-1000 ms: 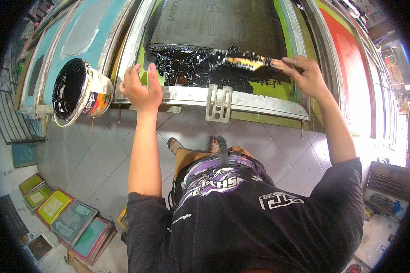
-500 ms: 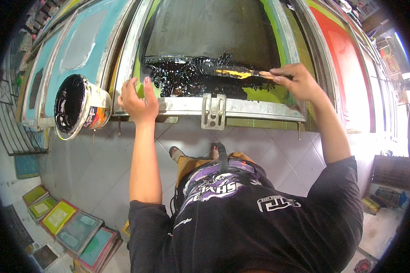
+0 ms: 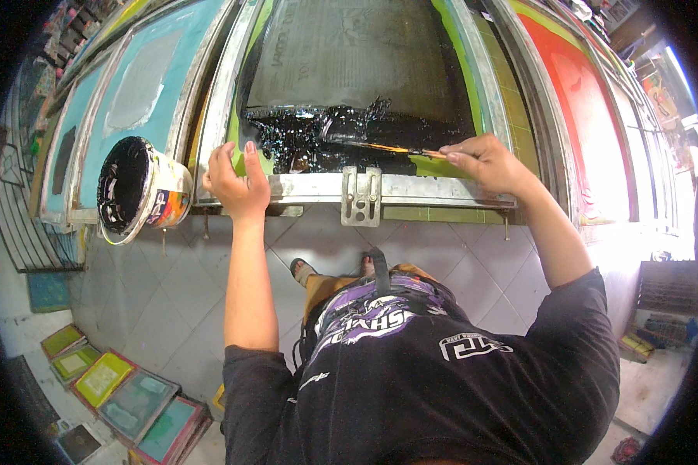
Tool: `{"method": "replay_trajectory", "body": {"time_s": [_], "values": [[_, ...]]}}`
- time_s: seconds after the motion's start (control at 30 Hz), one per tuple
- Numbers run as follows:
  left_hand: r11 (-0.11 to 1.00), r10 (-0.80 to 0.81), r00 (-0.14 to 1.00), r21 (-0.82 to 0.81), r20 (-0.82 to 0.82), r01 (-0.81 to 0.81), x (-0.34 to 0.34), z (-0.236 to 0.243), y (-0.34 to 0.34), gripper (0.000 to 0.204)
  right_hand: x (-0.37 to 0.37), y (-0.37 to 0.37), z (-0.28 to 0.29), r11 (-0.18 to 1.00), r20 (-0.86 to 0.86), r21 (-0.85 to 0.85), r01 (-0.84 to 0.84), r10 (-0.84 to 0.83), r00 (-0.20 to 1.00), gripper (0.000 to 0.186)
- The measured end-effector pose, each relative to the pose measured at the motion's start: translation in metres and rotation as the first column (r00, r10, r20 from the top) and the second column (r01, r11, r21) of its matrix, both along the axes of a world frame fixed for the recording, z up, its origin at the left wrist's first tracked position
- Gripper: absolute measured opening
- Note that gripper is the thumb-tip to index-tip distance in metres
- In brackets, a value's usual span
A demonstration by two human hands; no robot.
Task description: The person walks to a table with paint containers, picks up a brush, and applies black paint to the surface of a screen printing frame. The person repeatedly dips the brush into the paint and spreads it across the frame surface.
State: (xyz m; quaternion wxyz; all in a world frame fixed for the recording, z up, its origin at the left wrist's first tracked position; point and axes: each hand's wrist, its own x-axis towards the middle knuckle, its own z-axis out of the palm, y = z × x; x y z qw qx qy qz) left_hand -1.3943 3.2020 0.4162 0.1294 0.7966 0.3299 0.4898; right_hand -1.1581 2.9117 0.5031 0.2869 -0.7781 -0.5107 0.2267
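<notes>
My right hand [image 3: 487, 164] grips the thin end of an ink-smeared spatula [image 3: 399, 149] with yellow showing on it. The spatula's dark far end lies in thick, glossy black ink [image 3: 287, 138] along the near end of a screen-printing frame [image 3: 434, 188]. My left hand [image 3: 243, 182] is at the frame's near left corner, fingers apart and holding nothing; whether its heel rests on the metal I cannot tell. A slotted metal bracket [image 3: 361, 198] sits midway on the near rail. Left of my left hand is an open bucket [image 3: 171, 191], its inside coated black.
Framed screens flank this one, a teal screen [image 3: 174, 70] on the left and a red screen [image 3: 562, 108] on the right. Smaller screens [image 3: 136, 399] lie on the floor at lower left. Grey floor tiles [image 3: 178, 287] run below the table edge.
My right hand has moved slightly left and nearer to me, bringing the spatula with it. The spatula has turned and looks thinner. My left hand stays nearly in place.
</notes>
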Motion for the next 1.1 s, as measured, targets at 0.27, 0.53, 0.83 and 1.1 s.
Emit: {"method": "replay_trajectory", "body": {"time_s": [0.27, 0.53, 0.83, 1.1], "values": [[0.994, 0.048, 0.999, 0.098, -0.023, -0.046, -0.001, 0.001, 0.001, 0.028, -0.008, 0.005, 0.006, 0.976, -0.098, -0.143, 0.167, -0.182, 0.978, 0.031], [0.999, 0.018, 1.0, 0.03, -0.006, -0.018, -0.001, 0.0, 0.002, 0.031, 0.001, -0.006, -0.011, 0.986, -0.117, -0.099, 0.137, -0.148, 0.982, 0.029], [1.0, 0.004, 1.0, 0.012, -0.001, -0.004, -0.002, -0.002, 0.005, 0.033, -0.004, 0.005, -0.009, 0.981, -0.172, -0.068, 0.183, -0.192, 0.966, 0.032], [1.0, 0.008, 1.0, 0.001, 0.0, -0.008, -0.001, -0.002, 0.003, 0.032, -0.002, 0.013, -0.013, 0.989, -0.131, -0.058, 0.139, -0.145, 0.981, 0.031]]}}
